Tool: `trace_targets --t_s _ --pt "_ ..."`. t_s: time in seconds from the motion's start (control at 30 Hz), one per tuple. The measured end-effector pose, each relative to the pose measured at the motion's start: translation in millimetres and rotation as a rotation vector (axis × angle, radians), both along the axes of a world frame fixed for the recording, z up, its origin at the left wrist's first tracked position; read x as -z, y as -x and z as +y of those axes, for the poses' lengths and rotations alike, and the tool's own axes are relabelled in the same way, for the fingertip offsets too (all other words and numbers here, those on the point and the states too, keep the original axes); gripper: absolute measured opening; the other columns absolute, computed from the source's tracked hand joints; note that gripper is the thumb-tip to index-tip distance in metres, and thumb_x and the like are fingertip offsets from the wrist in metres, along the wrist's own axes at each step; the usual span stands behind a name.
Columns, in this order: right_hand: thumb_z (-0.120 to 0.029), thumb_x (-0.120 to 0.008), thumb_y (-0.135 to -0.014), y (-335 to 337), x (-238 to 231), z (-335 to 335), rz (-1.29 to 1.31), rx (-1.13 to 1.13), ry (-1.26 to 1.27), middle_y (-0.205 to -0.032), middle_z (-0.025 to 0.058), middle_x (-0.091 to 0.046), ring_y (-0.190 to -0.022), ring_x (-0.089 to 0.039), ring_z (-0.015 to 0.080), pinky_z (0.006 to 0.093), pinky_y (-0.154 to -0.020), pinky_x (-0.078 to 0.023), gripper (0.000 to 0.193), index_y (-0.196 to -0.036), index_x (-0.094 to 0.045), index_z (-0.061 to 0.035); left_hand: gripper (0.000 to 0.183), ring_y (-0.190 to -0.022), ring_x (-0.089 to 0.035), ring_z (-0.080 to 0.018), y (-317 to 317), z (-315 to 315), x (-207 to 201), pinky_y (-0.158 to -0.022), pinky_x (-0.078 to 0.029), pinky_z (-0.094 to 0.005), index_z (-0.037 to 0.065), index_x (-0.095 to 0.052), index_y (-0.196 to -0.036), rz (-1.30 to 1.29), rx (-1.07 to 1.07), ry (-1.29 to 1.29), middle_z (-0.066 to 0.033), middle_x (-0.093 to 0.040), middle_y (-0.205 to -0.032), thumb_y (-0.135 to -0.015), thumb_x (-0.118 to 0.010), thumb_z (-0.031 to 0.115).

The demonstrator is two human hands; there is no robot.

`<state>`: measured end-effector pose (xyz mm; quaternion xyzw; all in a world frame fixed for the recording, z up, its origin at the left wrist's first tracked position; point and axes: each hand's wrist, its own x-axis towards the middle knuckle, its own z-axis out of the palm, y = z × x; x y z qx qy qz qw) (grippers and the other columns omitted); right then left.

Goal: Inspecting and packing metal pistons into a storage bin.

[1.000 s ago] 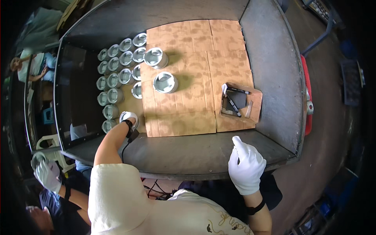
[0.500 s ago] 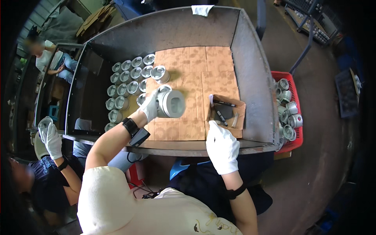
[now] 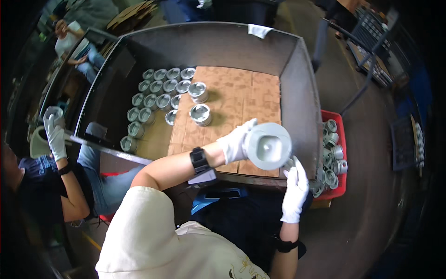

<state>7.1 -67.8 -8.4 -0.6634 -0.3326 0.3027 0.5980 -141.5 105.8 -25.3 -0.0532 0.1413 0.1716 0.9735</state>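
My gloved left hand [image 3: 234,143] grips a metal piston [image 3: 268,146], raised above the cardboard's near right part with its hollow end facing up toward me. Close against the piston's lower right edge is my gloved right hand [image 3: 295,188]. Its thumb and forefinger are drawn together around something small and greyish that I cannot make out. Two more pistons, a nearer one [image 3: 200,114] and a farther one [image 3: 198,92], stand upright on the cardboard sheet [image 3: 232,100]. Left of them, several pistons [image 3: 163,101] stand in rows. The small cardboard box is hidden behind the raised piston.
High metal walls [image 3: 227,46] enclose the work surface, and a white cloth [image 3: 259,30] hangs over the far one. On the right is a red basket [image 3: 343,181] of pistons. At left, a co-worker's gloved hand [image 3: 56,139] holds a piston; another person [image 3: 76,51] sits farther back.
My left hand has carried the piston rightward and nearer, over the small box. My right hand has risen from that box to the piston's edge. The view has shifted slightly.
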Motion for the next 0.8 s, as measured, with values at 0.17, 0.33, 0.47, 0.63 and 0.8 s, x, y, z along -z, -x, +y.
trace_targets --t_s 0.17,0.33,0.47,0.63,0.8 --pt "-0.008 -0.049 -0.092 -4.9 -8.1 21.8 -0.348 -0.114 0.245 -0.104 0.0129 -0.064 -0.092 -0.06 0.0168 0.0297 -0.083 -0.046 0.029 -0.118 -0.056 0.0025 0.039 -0.082 -0.063 -0.0175 5.1 -1.3 7.7 -0.074 -0.054 -0.0366 0.007 -0.057 -0.103 0.268 -0.063 -0.151 -0.0053 -0.065 -0.094 -0.092 -0.05 0.044" --pt "-0.017 -0.054 -0.087 -8.4 2.4 39.9 -0.746 -0.283 0.513 -0.09 0.0203 -0.064 -0.082 -0.061 0.035 0.0409 -0.074 -0.047 0.025 -0.102 -0.06 0.0013 0.045 -0.079 -0.063 -0.0183 10.3 3.8 -8.8 -0.07 -0.054 -0.0366 0.009 -0.059 -0.1 0.368 -0.16 -0.005 -0.0052 -0.066 -0.09 -0.091 -0.046 0.052" --pt "-0.017 -0.056 -0.083 1.5 8.9 51.8 -0.773 -0.278 0.56 -0.083 0.0218 -0.062 -0.079 -0.06 0.0387 0.0439 -0.069 -0.047 0.02 -0.094 -0.062 -0.0018 0.044 -0.08 -0.063 -0.0181 5.6 10.5 18.3 -0.072 -0.053 -0.0369 0.009 -0.058 -0.103 0.263 -0.153 0.105 -0.0049 -0.066 -0.093 -0.093 -0.044 0.049" --pt "-0.011 -0.055 -0.079 13.3 6.3 55.6 -0.874 -0.254 0.586 -0.079 0.019 -0.062 -0.076 -0.061 0.037 0.0433 -0.067 -0.048 0.013 -0.088 -0.062 -0.0038 0.036 -0.088 -0.062 -0.0202 9.8 14.0 23.2 -0.082 -0.052 -0.0377 0.009 -0.057 -0.105 0.189 -0.153 0.087 -0.0056 -0.065 -0.096 -0.094 -0.046 0.042" --pt "-0.011 -0.058 -0.079 18.3 9.6 54.2 -0.972 -0.218 0.393 -0.083 0.0147 -0.065 -0.074 -0.063 0.0338 0.0415 -0.066 -0.051 0.014 -0.091 -0.063 -0.0074 0.032 -0.091 -0.063 -0.0199 9.0 23.2 49.8 -0.083 -0.053 -0.0374 0.007 -0.057 -0.106 0.016 -0.115 0.191 -0.007 -0.064 -0.101 -0.092 -0.053 0.035"
